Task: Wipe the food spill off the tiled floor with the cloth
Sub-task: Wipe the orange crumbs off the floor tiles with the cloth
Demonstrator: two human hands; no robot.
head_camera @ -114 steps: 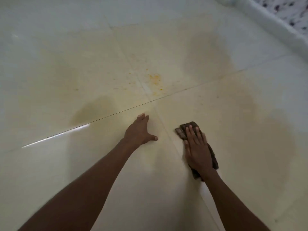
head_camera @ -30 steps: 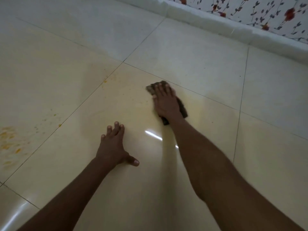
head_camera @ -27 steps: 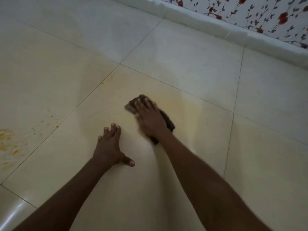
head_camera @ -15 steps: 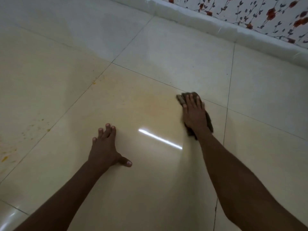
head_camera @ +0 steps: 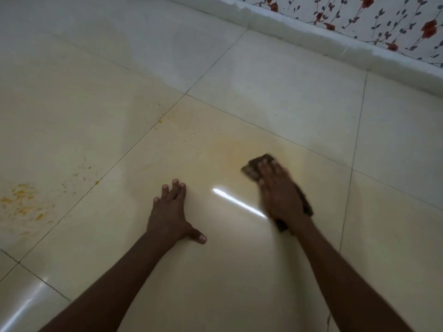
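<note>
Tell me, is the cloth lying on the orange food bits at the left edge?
No, the cloth is under the right hand, far from the orange food bits.

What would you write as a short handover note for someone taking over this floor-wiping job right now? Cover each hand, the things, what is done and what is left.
Right hand: pressed flat on the dark cloth, blurred in mid-wipe.
Left hand: empty, braced flat on the tiled floor.
Done: nothing fully clean; a pale orange smear lies just beyond the cloth.
Left: that smear, the orange food spill at far left, and the scattered specks along the grout line.
</note>
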